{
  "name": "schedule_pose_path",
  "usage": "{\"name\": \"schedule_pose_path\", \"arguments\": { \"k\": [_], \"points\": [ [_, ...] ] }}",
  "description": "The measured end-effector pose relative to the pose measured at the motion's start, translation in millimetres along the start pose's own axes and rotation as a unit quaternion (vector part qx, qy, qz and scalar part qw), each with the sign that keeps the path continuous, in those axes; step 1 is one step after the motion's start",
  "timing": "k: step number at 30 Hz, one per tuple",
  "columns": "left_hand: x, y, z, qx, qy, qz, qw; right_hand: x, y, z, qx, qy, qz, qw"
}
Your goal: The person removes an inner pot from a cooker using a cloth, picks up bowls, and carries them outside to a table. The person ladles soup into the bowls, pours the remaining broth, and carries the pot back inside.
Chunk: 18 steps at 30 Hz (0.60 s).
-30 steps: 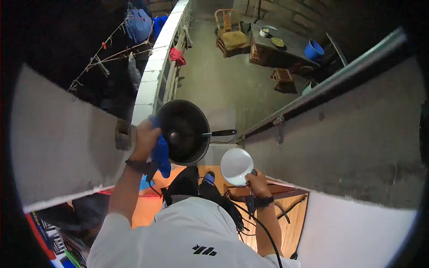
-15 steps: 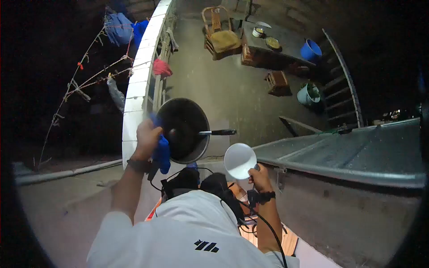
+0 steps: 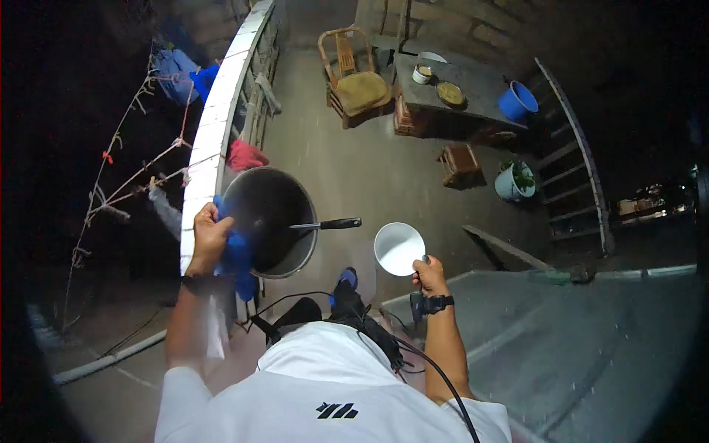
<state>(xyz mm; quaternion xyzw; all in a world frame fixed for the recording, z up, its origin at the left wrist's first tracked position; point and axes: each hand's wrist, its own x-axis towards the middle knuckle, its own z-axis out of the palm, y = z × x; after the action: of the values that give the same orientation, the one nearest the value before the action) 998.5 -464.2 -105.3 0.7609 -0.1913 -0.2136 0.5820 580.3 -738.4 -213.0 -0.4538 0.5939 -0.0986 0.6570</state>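
My left hand (image 3: 210, 240) is closed on a blue cloth (image 3: 238, 267) at the near left rim of a large dark pan (image 3: 284, 193), bearing the pan by that side. A utensil with a black handle (image 3: 340, 224) lies in the pan, its handle jutting past the right rim; its working end is hard to see. To the right, my right hand (image 3: 431, 276) grips a white bowl (image 3: 397, 244) at its near right edge. Something small and dark shows by the thumb there. The bowl's inside looks plain white. Pan and bowl are apart, both held above the floor.
A white-topped railing (image 3: 209, 140) runs along the left, with a red cloth (image 3: 246, 156) on it. Ahead stand a bamboo chair (image 3: 358, 92), a table (image 3: 480, 85) with dishes, a small stool (image 3: 459, 164), a blue bucket (image 3: 518, 101) and a light bucket of greens (image 3: 515, 182).
I have stepped forward, and the chair, table and buckets appear nearer. The pan has shifted left in view, still in my left hand. A foot in a blue shoe now shows below.
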Motion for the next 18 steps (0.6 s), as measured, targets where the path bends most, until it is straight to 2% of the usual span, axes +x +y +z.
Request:
{"name": "schedule_pose_path", "arguments": {
  "k": [2, 4, 5, 6, 7, 9, 10, 13, 15, 16, 18],
  "points": [
    [40, -31, 16, 0.143, 0.016, 0.041, 0.989, 46, -8, -1, 0.046, 0.01, 0.005, 0.999],
    [75, -43, 47, 0.021, -0.013, -0.016, 1.0, 113, -7, -9, 0.057, 0.012, -0.027, 0.998],
    [93, -38, 65, 0.116, 0.019, -0.014, 0.993, 139, -6, -17, 0.049, 0.014, -0.047, 0.998],
    [117, -58, 73, 0.022, -0.015, -0.015, 1.0, 172, -13, -19, 0.048, 0.011, -0.073, 0.996],
    [129, -55, 91, 0.056, -0.019, -0.031, 0.998, 196, -18, -30, 0.046, -0.021, -0.085, 0.995],
    [172, -62, 122, 0.097, -0.014, -0.02, 0.995, 233, -38, -41, 0.04, 0.006, -0.054, 0.998],
    [194, -64, 138, 0.046, -0.015, -0.043, 0.998, 255, -50, -44, 0.043, 0.02, -0.04, 0.998],
    [255, -67, 185, 0.074, -0.017, -0.038, 0.996, 322, -63, -67, 0.034, 0.031, -0.052, 0.998],
    [304, -72, 223, 0.089, -0.024, -0.035, 0.995, 354, -70, -79, 0.043, 0.064, -0.019, 0.997],
    [332, -75, 244, 0.029, -0.044, -0.058, 0.997, 382, -88, -80, 0.055, 0.084, -0.008, 0.995],
    [375, -65, 284, 0.054, -0.039, -0.075, 0.995, 415, -119, -94, 0.041, 0.093, 0.008, 0.995]
  ]
}}
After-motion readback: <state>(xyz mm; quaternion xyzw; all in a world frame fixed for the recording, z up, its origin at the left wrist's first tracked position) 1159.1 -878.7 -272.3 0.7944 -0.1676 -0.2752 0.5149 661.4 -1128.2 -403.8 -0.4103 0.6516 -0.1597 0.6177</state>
